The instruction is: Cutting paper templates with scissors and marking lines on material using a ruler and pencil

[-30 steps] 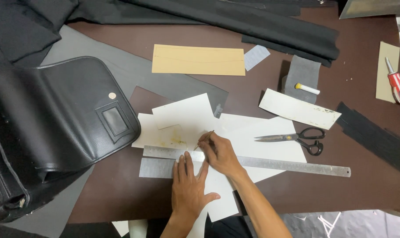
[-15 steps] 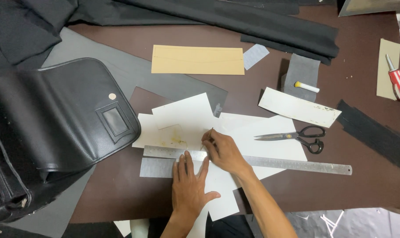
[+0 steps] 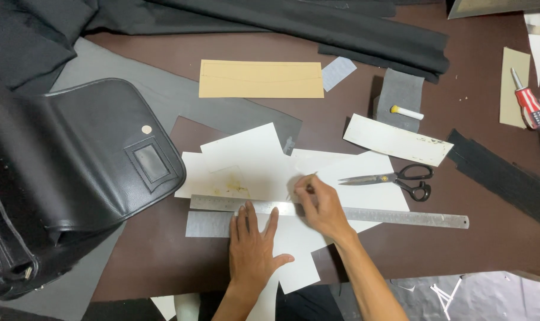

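Steel ruler (image 3: 365, 214) lies across white paper sheets (image 3: 252, 163) on the brown worktop (image 3: 151, 261) — the left hand (image 3: 252, 249) presses flat on it, fingers spread, grasping nothing. Just above its edge the right hand (image 3: 320, 202) pinches a thin marking tool against the paper. Scissors (image 3: 394, 178) rest nearby; a black bag (image 3: 74, 172) sits at left.
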